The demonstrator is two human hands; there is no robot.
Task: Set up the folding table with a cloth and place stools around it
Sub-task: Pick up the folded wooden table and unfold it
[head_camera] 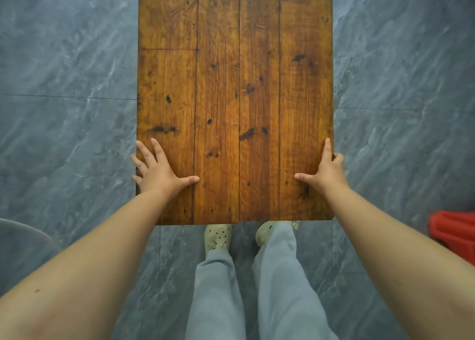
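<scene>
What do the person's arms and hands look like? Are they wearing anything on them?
Both arms are bare right up to the picture's edge: no sleeves show. The left hand and right hand have no gloves, rings, watch or bracelets. The nails are short and unpainted. There is a small dark spot on the left forearm.
</scene>
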